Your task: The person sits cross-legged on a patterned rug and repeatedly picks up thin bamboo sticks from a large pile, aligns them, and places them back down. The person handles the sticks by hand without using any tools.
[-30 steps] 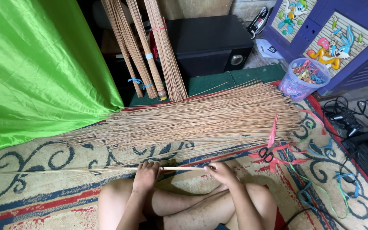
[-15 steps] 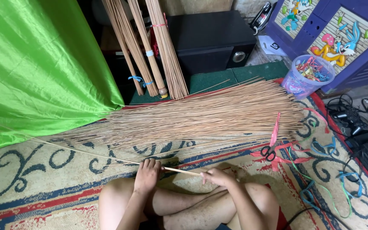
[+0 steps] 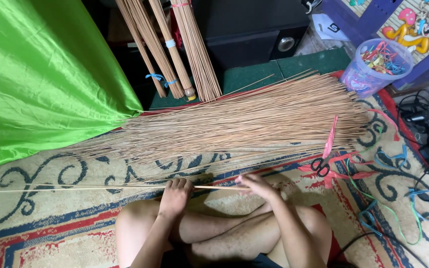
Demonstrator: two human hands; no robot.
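I sit cross-legged on a patterned rug (image 3: pixel 50 233). My left hand (image 3: pixel 176 194) and my right hand (image 3: pixel 255 185) both pinch one thin pale stick (image 3: pixel 75 188), which lies level across the rug and reaches far out to the left. Just beyond my hands lies a wide heap of long brown broom sticks (image 3: pixel 244 121), fanned from lower left to upper right. Red-handled scissors (image 3: pixel 324 154) rest on the rug to the right of the heap, among red ribbon strips (image 3: pixel 346 166).
Green satin cloth (image 3: pixel 40 74) covers the upper left. Tied stick bundles (image 3: pixel 182 44) lean against a black speaker cabinet (image 3: pixel 254 30). A clear plastic cup of coloured bands (image 3: pixel 376 67) stands at upper right. Cables (image 3: pixel 428 129) and green strips lie at the right.
The stick in my hands has swung from a slant to level. My right hand has drawn in toward the left hand. The view has shifted slightly.
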